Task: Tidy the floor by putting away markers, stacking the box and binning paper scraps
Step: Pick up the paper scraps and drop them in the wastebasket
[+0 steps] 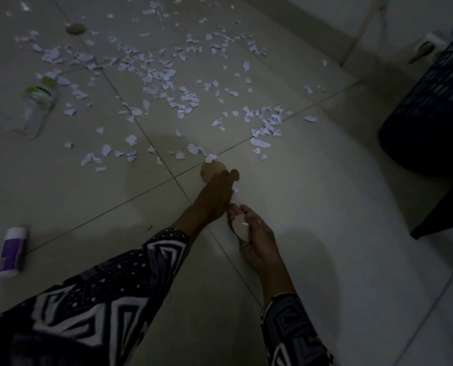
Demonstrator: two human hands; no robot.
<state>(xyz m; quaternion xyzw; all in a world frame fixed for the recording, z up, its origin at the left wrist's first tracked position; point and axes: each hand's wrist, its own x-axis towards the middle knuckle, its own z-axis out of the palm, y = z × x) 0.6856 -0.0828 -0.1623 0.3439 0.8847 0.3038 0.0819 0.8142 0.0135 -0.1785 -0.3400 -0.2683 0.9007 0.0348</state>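
Purple-and-white tube: a small plastic glue-stick-like tube (12, 250) lies on its side at the far left of the pale tiled floor (325, 220), well apart from my hands.
Clear jar: further up on the left, a see-through plastic jar with a green label (36, 107) lies tipped over among the scraps.
Torn white paper scraps: a wide scatter (154, 75) across the tiles ahead of me, thinning out toward my hands. None of it is binned yet.
Tan disc up top: one more brown round piece (75, 28) sits far off at the upper left.
Left hand: my left hand (215, 196) reaches forward, fingers curling onto a tan round cardboard piece (211, 171) on the floor just below the nearest scraps. Grip not fully visible, but it looks like a pinch on the edge.
Right hand: my right hand (257, 236), just beside the left, is cupped palm-up and holds another tan cardboard piece (240, 224) with a white fleck on it.
Dark mesh bin: the black plastic basket (431, 109) stands at the right, well apart.
Step in hand: gathering loose pieces, I'd say, early in the tidy-up.
Next move: lift this disc, pass it to my right palm, then carry the handful rightward to the bin without spilling.
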